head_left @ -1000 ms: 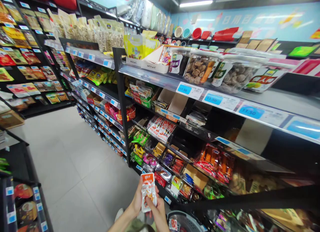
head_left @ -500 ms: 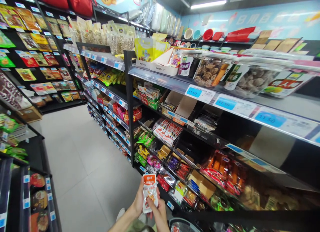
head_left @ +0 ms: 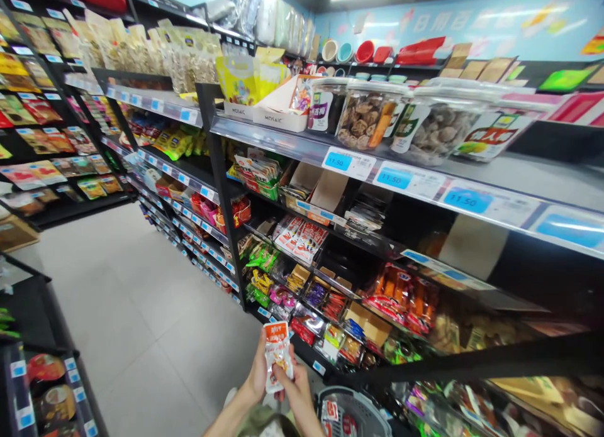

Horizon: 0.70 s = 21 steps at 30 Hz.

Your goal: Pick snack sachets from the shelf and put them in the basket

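Low in the middle of the head view, a small snack packet (head_left: pixel 277 342) with an orange top and a silvery-white body is held upright between both hands. My left hand (head_left: pixel 257 374) grips its left edge. My right hand (head_left: pixel 293 381) holds it from the right, thumb across the lower front and fingers partly hidden behind. Just right of the hands, a grey shopping basket (head_left: pixel 372 412) sits low, with red-and-white packets (head_left: pixel 331 418) inside. Nearest on the shelf are red packets (head_left: pixel 302 330) in a bottom compartment.
A long shelf unit (head_left: pixel 283 149) runs along the right, with clear tubs (head_left: pixel 370 116) of dried food on top and bagged snacks below. A black upright post (head_left: pixel 218 192) divides it. Grey tiled floor (head_left: pixel 141 298) lies left, bordered by a low rack (head_left: pixel 33 311).
The view has swung to the right and slightly down, so the shelves sit further left and more of the basket shows. Both hands still hold the packet.
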### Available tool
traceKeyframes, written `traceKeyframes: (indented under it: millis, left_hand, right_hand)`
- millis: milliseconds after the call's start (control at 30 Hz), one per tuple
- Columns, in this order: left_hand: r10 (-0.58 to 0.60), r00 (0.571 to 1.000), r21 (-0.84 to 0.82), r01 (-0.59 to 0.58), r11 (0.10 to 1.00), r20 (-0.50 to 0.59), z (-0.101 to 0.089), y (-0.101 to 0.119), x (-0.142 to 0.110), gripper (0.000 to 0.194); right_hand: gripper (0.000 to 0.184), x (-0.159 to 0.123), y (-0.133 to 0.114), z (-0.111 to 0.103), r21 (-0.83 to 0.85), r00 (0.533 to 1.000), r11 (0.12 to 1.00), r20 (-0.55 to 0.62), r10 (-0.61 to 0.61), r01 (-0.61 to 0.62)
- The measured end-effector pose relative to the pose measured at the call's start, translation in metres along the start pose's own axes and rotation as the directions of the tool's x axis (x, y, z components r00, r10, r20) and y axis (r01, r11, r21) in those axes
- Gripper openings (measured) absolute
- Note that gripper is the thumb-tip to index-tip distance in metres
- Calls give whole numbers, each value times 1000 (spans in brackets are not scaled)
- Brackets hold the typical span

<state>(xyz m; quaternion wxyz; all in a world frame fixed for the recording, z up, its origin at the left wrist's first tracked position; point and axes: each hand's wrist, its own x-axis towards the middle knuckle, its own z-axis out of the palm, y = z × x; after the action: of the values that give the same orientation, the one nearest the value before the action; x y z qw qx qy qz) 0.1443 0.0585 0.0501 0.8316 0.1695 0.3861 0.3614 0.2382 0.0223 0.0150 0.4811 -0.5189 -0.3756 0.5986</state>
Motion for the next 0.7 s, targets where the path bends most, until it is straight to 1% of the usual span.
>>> traceKeyframes:
  millis: [167,333,400,533,700]
  left_hand:
    - [-3,1000,24,3,1000,-7,1,6,-2,88]
    - [-32,999,-4,32,999,2,2,10,-3,91]
    - [-32,999,-11,32,999,0,2,9,-4,91]
    - [8,1000,-27,-8,1000,2,2,9,-6,83]
    - [1,1000,20,-1,1000,-7,0,10,-6,85]
  right_hand:
    - [52,3,3,0,25,1000,1000,-15,0,0]
    - [51,4,4,0,29,1000,1000,17,-7,6]
    - [50,3,2,0,34,1000,999,23,-13,12]
    - [48,-1,-6,1,55,999,998,40,-22,19]
    - [50,-2,-11,2,58,997,998,71,-17,13]
